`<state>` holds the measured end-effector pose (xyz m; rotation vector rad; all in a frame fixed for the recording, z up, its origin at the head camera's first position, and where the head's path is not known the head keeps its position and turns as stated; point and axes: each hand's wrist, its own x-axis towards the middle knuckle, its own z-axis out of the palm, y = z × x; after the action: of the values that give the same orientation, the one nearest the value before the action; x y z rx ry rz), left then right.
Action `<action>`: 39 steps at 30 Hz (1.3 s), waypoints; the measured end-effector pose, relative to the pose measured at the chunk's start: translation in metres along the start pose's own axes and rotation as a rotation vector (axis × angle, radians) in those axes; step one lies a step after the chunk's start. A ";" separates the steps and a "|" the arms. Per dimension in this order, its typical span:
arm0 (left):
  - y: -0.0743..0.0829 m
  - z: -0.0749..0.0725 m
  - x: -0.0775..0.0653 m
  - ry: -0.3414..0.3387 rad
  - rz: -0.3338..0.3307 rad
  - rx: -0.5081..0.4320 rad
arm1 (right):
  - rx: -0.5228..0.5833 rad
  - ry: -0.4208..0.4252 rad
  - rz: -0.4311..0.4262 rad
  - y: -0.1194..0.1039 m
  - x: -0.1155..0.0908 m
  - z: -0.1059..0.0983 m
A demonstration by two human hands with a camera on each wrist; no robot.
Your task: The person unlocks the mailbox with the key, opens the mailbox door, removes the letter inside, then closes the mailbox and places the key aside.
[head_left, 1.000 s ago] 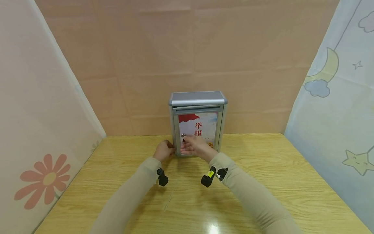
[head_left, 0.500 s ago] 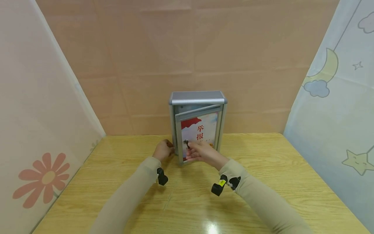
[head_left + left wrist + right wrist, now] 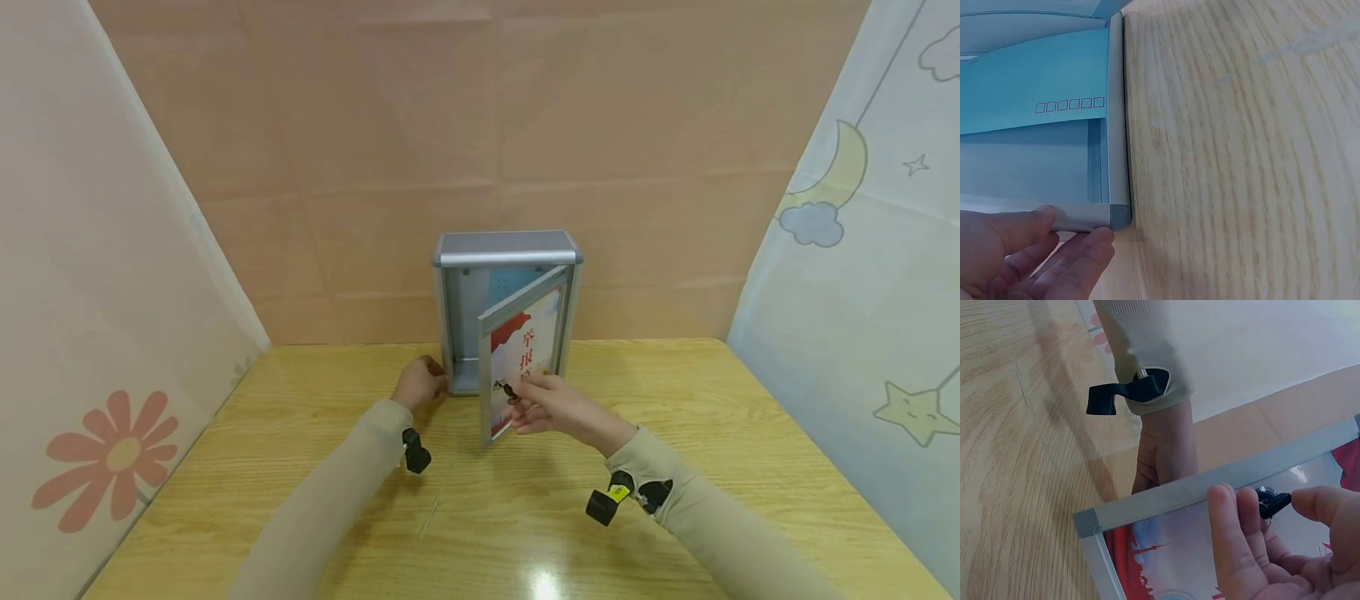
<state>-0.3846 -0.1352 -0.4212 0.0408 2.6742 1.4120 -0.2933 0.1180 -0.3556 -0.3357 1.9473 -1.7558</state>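
Observation:
A grey metal suggestion box (image 3: 508, 243) stands upright on the table, its door (image 3: 504, 350) swung part way out on the right-hand side. The door has a poster with red characters. My right hand (image 3: 566, 412) pinches a black-headed key (image 3: 1276, 505), which sits in the door's lock. Low on the box's left side, my left hand (image 3: 418, 383) holds the frame edge (image 3: 1082, 216), thumb on the front and fingers round the outside. Inside lies a light blue envelope (image 3: 1054, 75) with a row of small printed squares; the door hides part of it in the head view.
A wood-grain table (image 3: 360, 533) carries the box near its back edge. Behind it hangs a plain peach backdrop (image 3: 360, 167). Patterned sheets stand at both sides, the left with a flower (image 3: 126, 457), the right with a moon (image 3: 843, 171).
The door has swung from slightly ajar to well out, uncovering the inside and the blue envelope. My right hand has moved right and toward me with the key; the left hand has stayed put.

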 end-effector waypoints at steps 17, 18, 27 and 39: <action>0.002 -0.002 -0.005 0.024 0.018 0.020 | -0.110 -0.030 0.018 0.002 -0.051 -0.038; 0.003 -0.002 -0.005 0.026 0.020 0.021 | -0.111 -0.029 0.020 0.003 -0.052 -0.040; 0.002 -0.002 -0.005 0.023 0.032 0.037 | -0.194 -0.048 0.019 0.010 -0.059 -0.046; 0.001 -0.002 -0.003 0.018 0.023 0.026 | -0.325 -0.003 0.055 0.030 -0.044 -0.016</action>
<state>-0.3821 -0.1368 -0.4187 0.0615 2.7156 1.3914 -0.2603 0.1573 -0.3757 -0.3897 2.2183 -1.4019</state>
